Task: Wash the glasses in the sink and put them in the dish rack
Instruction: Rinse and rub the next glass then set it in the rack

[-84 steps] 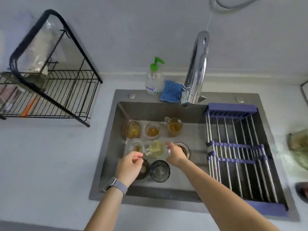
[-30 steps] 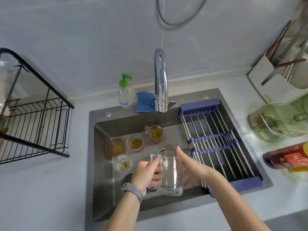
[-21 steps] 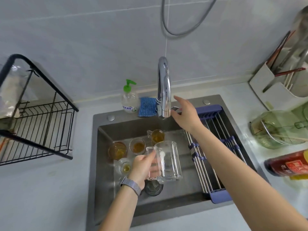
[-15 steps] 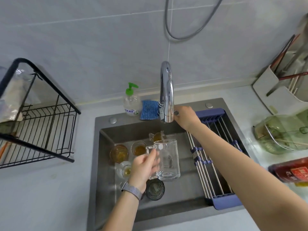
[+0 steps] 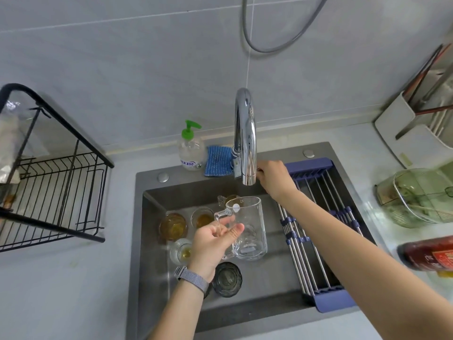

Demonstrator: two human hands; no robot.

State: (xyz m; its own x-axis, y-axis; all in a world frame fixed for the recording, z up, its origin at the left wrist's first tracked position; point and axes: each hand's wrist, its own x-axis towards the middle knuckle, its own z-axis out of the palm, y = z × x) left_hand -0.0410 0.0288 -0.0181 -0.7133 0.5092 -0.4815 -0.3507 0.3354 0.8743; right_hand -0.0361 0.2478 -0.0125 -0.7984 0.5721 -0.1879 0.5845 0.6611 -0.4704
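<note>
While the left hand (image 5: 212, 244) grips the mug (image 5: 247, 229) by its handle, upright over the sink (image 5: 152, 241), keep its mouth under the spout (image 5: 248, 177); right hand (image 5: 274, 176) curled at the tap lever, grip hidden; open gently to limit splashing

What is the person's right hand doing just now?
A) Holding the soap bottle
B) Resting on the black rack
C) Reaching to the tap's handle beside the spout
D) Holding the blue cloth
C: the right hand is at the tap, by its spout, while the left hand holds the clear mug.
</note>
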